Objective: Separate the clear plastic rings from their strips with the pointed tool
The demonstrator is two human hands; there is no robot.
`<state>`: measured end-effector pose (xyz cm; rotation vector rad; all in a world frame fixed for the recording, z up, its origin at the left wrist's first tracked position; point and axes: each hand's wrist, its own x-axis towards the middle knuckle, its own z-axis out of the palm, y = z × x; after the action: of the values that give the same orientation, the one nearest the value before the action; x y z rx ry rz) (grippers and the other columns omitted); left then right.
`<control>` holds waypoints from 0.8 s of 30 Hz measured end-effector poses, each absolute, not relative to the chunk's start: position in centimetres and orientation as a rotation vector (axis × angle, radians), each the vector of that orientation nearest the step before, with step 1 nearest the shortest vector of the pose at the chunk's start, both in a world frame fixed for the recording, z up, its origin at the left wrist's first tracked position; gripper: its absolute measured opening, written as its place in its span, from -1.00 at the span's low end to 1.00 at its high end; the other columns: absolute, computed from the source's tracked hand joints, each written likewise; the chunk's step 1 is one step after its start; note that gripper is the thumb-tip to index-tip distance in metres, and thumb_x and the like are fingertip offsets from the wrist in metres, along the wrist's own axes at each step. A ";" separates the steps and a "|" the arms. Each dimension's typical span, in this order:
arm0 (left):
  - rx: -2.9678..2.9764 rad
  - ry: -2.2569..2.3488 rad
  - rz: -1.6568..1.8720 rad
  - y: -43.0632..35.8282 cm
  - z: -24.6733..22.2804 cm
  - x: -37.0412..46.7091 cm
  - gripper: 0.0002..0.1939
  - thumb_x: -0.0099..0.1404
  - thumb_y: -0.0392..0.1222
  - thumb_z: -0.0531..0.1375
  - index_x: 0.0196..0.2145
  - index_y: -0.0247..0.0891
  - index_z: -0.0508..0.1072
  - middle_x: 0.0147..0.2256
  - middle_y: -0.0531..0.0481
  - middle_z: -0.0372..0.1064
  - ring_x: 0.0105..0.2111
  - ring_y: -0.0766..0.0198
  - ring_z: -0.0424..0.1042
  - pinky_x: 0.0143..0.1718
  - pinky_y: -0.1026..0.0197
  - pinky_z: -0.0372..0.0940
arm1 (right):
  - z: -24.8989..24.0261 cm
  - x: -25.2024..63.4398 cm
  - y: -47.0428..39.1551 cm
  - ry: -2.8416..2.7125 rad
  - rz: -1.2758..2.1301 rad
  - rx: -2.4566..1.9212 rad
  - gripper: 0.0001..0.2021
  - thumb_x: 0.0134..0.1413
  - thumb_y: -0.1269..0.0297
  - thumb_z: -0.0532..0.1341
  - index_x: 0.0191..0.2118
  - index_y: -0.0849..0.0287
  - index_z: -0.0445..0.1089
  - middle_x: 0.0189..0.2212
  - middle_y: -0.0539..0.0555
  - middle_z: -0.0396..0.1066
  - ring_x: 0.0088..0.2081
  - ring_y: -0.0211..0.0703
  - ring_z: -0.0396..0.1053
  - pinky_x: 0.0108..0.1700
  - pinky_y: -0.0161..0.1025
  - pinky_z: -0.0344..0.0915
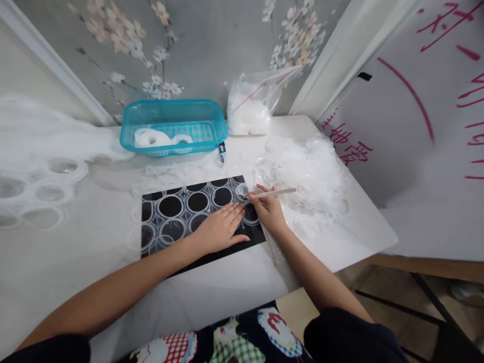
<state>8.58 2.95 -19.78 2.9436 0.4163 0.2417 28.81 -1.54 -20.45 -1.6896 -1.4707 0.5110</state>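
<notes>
Plain dark sleeves (pixel 351 337) and a navy printed garment (pixel 227 343) with red and green checked motifs

Left hand (pixel 223 227) down flat on the clear sheet (pixel 186 216), fingers spread over its rows of white-edged rings, black mat (pixel 257 235) underneath! Over to the right hand (pixel 269 209), pinching a slim stick (pixel 278 192), its tip in at a ring by the mat's upper right corner. Just beside that hand, a tangled heap of clear film (pixel 310 174). Behind the mat, a blue basket (pixel 174 105) with white pieces (pixel 152 137) inside, and right next to it a zip bag (pixel 250 117), white-filled. Far left, more ringed film (pixel 51 146) spreads across the white table (pixel 227 282).
</notes>
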 end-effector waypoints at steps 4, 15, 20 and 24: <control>2.938 0.405 0.189 2.9 -19.6 8.7 -0.12 0.44 0.33 -0.16 0.22 -0.62 0.26 0.24 -0.49 0.19 0.28 -0.13 0.19 0.30 -0.09 0.07 | -20.5 28.2 -2.3 -1.625 0.361 -1.711 -0.75 0.33 0.19 0.11 -0.20 0.00 0.56 -0.18 0.05 0.61 0.22 0.14 0.29 0.35 0.37 -0.23; 2.854 0.437 0.067 3.0 -19.0 8.5 -0.09 0.37 0.39 -0.05 0.27 -0.55 0.22 0.31 -0.45 0.08 0.33 -0.11 0.09 0.33 -0.07 0.00 | -17.7 32.1 0.0 -1.371 -0.475 -1.869 -0.72 0.33 0.16 0.10 -0.25 0.09 0.54 0.09 0.21 0.41 0.23 0.27 0.19 0.14 0.31 0.19; 2.856 0.450 0.130 2.9 -19.4 8.6 -0.11 0.37 0.37 -0.02 0.27 -0.54 0.22 0.29 -0.45 0.11 0.32 -0.12 0.10 0.33 -0.07 -0.01 | -18.4 30.0 -1.8 -1.393 -0.247 -1.712 -0.75 0.32 0.16 0.12 -0.24 0.08 0.53 0.08 0.20 0.44 0.22 0.17 0.24 0.19 0.25 0.22; 2.873 0.451 0.152 2.7 -19.4 8.7 -0.14 0.39 0.34 0.00 0.25 -0.56 0.23 0.28 -0.47 0.12 0.32 -0.14 0.11 0.32 -0.09 0.02 | -18.6 30.1 -0.8 -1.485 0.105 -1.576 -0.75 0.30 0.16 0.13 -0.27 0.09 0.52 -0.18 0.16 0.59 0.06 0.08 0.44 0.15 0.12 0.30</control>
<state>8.68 2.73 -19.38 2.8734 0.4508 0.1518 30.10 -0.80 -18.59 -1.5756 -1.4855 0.1053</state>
